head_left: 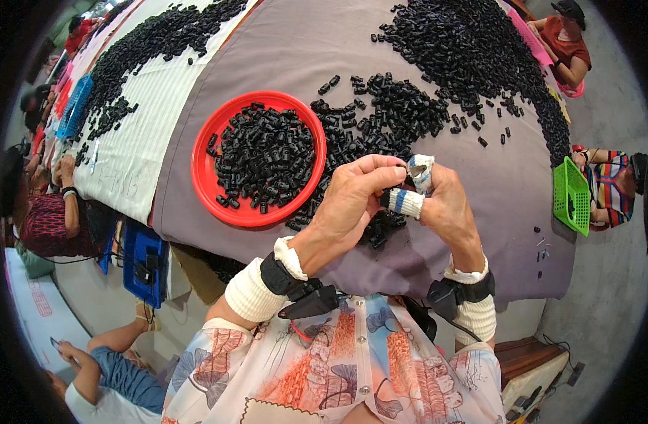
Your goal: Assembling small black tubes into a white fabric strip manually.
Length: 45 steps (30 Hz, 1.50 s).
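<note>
My left hand (348, 205) is closed, with thumb and forefinger pinching a small black plastic part (387, 197). My right hand (447, 205) meets it from the other side, fingers bent in against the same part. White cloth finger covers (406, 203) with blue marks wrap two of its fingers, and they partly hide the grip. Just left of my hands sits a red round tray (201, 185) heaped with the same kind of black parts. A loose pile of black parts (398, 106) spreads on the grey-purple tablecloth (267, 56) beyond and partly beneath my hands.
A larger heap of black parts (472, 49) covers the far right. Along the right edge hang a green basket (573, 194) and a pink basket (532, 39). Another heap (150, 42) lies on the white cloth at left, by a blue basket (74, 106). Several people sit around the tables.
</note>
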### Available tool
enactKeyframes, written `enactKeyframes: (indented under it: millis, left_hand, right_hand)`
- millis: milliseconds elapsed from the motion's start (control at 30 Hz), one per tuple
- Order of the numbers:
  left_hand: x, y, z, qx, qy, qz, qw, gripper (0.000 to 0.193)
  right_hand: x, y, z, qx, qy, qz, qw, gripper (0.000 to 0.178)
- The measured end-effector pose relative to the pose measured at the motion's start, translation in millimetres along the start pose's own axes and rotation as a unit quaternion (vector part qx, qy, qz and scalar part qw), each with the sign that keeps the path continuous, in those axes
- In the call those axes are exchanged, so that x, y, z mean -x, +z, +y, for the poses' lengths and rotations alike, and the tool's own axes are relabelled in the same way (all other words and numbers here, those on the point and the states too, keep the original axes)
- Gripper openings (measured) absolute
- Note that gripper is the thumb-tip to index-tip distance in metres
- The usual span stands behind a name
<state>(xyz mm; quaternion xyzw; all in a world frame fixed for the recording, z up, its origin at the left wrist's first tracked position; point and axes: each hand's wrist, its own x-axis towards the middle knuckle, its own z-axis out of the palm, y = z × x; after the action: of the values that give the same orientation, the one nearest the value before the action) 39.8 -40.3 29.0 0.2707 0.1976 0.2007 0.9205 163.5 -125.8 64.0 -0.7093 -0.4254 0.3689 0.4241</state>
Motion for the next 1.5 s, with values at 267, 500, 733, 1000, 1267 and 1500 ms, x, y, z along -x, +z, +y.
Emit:
enactKeyframes:
  millis: [267,500,733,1000,1267,1500]
  left_hand:
    - [1.6,-4.7,0.9,-0.004,-0.004,-0.032,0.999,0.02]
    - [0.6,-11.9,-2.1,0.037,-0.016,-0.033,0.999,0.019]
    - [1.7,-6.9,-1.7,0.027,-0.006,-0.011,1.0,0.016]
    - [2.7,-5.3,-0.3,0.012,-0.001,-0.003,1.0,0.016]
    - [2.2,-8.5,-2.4,0.008,0.016,-0.011,1.0,0.016]
    - [3.4,-5.7,-3.3,-0.012,0.016,-0.001,1.0,0.015]
  right_hand:
    - [-0.6,-2.1,0.4,0.001,0.001,-0.017,1.0,0.024]
    - [-3.0,-2.1,3.4,0.036,0.024,-0.025,0.999,0.029]
    - [-6.2,-2.2,12.6,0.048,-0.021,-0.033,0.998,0.033]
    - [-10.8,-4.9,15.9,0.079,-0.052,-0.053,0.994,0.035]
    - [-9.0,-3.6,13.1,0.064,-0.049,-0.069,0.994,0.032]
    - [-6.5,-2.2,18.1,0.077,-0.076,-0.083,0.991,0.029]
